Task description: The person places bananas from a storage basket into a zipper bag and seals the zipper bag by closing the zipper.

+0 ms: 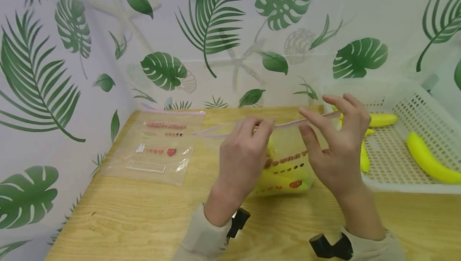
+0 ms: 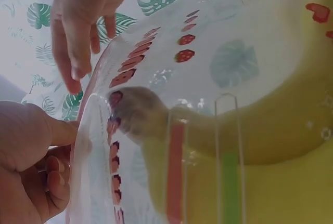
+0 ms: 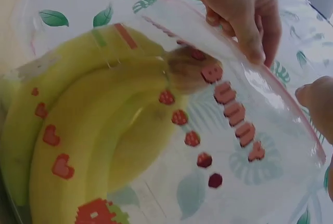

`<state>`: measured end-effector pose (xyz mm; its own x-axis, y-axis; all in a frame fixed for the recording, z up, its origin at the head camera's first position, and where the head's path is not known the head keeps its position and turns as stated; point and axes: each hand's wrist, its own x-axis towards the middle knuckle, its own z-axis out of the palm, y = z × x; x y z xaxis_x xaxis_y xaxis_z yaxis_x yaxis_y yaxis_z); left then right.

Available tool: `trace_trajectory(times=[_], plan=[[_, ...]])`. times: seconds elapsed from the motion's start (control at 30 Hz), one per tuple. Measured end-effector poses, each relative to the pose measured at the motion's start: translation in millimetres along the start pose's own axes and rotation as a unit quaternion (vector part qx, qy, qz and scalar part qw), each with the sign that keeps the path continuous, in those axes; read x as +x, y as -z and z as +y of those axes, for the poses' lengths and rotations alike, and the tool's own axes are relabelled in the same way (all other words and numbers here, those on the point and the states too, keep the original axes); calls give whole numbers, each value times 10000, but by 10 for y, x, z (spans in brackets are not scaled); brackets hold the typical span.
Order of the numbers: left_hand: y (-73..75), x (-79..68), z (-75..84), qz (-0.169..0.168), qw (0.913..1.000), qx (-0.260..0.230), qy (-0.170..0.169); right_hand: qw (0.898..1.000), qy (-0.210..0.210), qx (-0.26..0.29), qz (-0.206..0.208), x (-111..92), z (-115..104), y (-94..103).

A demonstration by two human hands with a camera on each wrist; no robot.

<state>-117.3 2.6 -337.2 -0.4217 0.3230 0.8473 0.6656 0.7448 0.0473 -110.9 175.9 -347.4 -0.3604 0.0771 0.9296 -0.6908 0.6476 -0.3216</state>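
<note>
A clear zip bag [image 1: 289,139] printed with red letters, hearts and strawberries stands on the table between the two hands. Yellow bananas [image 3: 104,125] fill its lower part, their dark stem end toward the top edge. With thumb and curled fingers, my left hand [image 1: 246,151] pinches the pink zip edge [image 3: 291,94] near its middle. My right hand [image 1: 338,145] is at the right end of that edge, its fingers spread and fairly straight. Whether its fingertips touch the zip is hard to tell. Part of the bag is hidden behind the left hand.
A second printed zip bag [image 1: 155,165] lies flat at the left of the wooden table [image 1: 144,217]. On the right stands a white plastic basket [image 1: 407,188] with several yellow bananas [image 1: 432,161] inside. A leaf-patterned cloth [image 1: 230,89] hangs behind and to the left.
</note>
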Motion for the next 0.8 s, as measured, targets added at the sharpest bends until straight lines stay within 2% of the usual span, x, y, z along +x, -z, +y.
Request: trace_trajectory(times=[0.07, 0.13, 0.43, 0.8], plan=[[4, -2, 13, 9, 10000, 51, -19, 9994, 265, -151, -164, -8, -49, -38], [10, -4, 24, -15, 10000, 52, -29, 9988, 324, -202, -296, -24, -77, -66], [1, -20, 6, -181, 9992, -343, -115, 9995, 233, -199, -9, -53, -75, -120], [-23, -4, -83, -152, 9970, -684, -324, 9998, 15, -169, -108, -42, -52, -93]])
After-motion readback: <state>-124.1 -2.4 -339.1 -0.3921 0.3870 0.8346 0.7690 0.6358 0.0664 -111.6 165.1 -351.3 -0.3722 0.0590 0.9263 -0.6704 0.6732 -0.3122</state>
